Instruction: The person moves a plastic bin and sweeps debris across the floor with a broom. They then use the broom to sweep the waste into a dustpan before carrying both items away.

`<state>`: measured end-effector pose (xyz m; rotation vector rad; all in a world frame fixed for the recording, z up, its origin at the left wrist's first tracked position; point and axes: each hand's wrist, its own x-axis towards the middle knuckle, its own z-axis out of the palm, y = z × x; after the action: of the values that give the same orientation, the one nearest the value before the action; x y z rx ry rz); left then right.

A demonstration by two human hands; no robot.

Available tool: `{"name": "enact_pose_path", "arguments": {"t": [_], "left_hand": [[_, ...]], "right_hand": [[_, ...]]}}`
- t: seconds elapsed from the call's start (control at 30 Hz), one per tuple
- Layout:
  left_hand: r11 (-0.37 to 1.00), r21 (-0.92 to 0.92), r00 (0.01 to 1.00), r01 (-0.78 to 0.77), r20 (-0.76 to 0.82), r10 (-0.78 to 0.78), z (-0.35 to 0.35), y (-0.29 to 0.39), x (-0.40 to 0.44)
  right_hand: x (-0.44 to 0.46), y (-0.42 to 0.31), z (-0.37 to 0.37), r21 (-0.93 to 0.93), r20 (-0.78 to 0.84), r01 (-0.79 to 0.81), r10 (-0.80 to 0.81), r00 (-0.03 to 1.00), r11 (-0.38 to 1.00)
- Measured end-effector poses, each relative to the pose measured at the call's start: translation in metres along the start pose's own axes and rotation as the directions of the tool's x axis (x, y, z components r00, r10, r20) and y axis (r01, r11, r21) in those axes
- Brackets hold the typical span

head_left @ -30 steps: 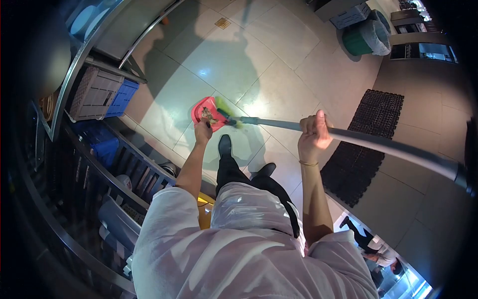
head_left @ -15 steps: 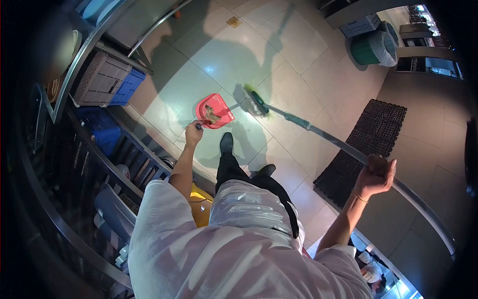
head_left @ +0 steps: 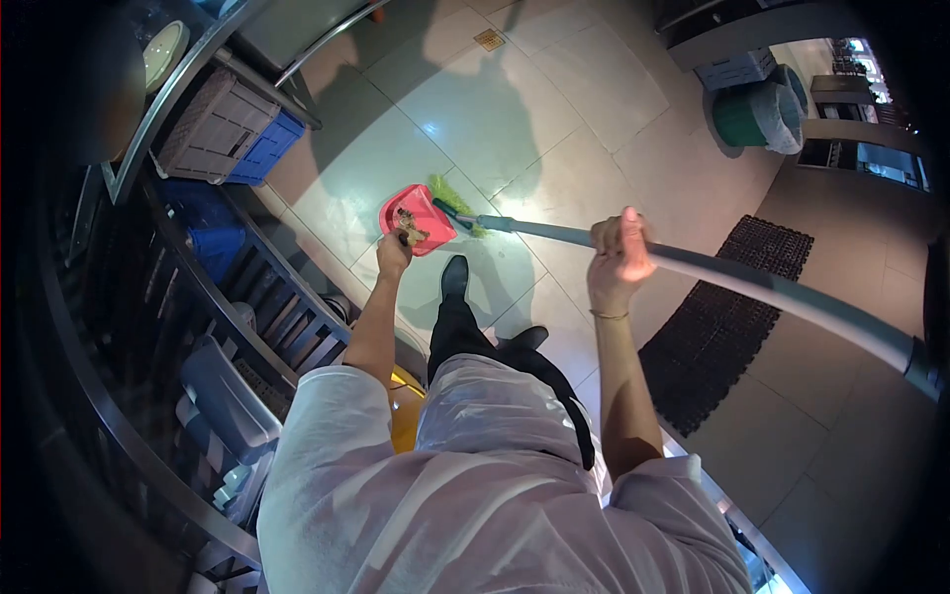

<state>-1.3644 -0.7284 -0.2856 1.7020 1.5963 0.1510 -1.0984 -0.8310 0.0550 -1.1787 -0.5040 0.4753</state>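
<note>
My left hand (head_left: 394, 255) is closed around the dark handle end of a red dustpan (head_left: 394, 205), which rests on the tiled floor. Brownish debris (head_left: 410, 226) lies inside the pan. My right hand (head_left: 620, 259) grips the long grey pole of a broom (head_left: 554, 232), its thumb along the pole. The broom's head with green bristles (head_left: 445, 194) is at the dustpan's right-hand edge, on the floor. How far the bristles reach into the pan I cannot tell.
A black rubber mat (head_left: 727, 317) lies on the right. Green bins (head_left: 752, 117) with a clear liner stand at the upper right. Grey and blue crates (head_left: 220, 129) sit under the metal counter at left, above a slatted rack (head_left: 287, 287). A floor drain (head_left: 489, 40) lies ahead.
My right hand has moved left with the broom, bringing its head from well right of the dustpan up to the pan's edge. My left hand stays on the dustpan's handle.
</note>
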Motion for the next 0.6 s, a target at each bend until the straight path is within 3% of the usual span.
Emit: {"name": "enact_pose_path", "arguments": {"t": [0.03,0.07,0.1,0.13,0.17,0.33,0.4,0.6], "left_hand": [[0.999,0.048,1.0,0.011,0.009,-0.011,-0.002,0.007,0.0],[0.995,0.095,0.999,0.024,0.019,-0.026,-0.003,0.013,-0.002],[0.992,0.1,0.996,0.07,0.039,-0.075,-0.007,0.02,-0.003],[0.993,0.09,0.996,0.082,0.032,-0.085,-0.005,0.018,-0.004],[0.996,0.06,0.997,0.062,0.041,-0.065,-0.004,0.014,-0.004],[0.998,-0.062,0.999,0.006,-0.039,-0.009,0.003,-0.016,-0.014],[0.993,-0.115,0.997,-0.035,-0.076,0.027,0.002,-0.026,-0.026],[0.962,-0.273,0.982,0.035,-0.168,-0.083,-0.009,-0.043,-0.1]], "right_hand": [[0.004,0.0,-0.013,-0.282,0.004,0.14,-0.145,0.989,0.949],[0.009,-0.002,-0.027,-0.537,0.052,0.262,-0.279,0.959,0.802],[0.017,-0.03,-0.014,-0.24,-0.149,-0.053,0.017,0.989,0.969],[0.032,-0.04,-0.033,0.017,-0.086,-0.164,0.165,0.982,0.986],[0.042,-0.05,-0.041,0.025,-0.143,-0.158,0.16,0.977,0.987],[0.062,-0.103,-0.067,0.097,0.027,-0.027,0.025,0.999,0.995],[0.06,-0.118,-0.066,0.028,0.038,0.015,-0.016,0.999,1.0],[0.066,-0.118,-0.082,0.107,0.151,0.092,-0.108,0.983,0.99]]}}
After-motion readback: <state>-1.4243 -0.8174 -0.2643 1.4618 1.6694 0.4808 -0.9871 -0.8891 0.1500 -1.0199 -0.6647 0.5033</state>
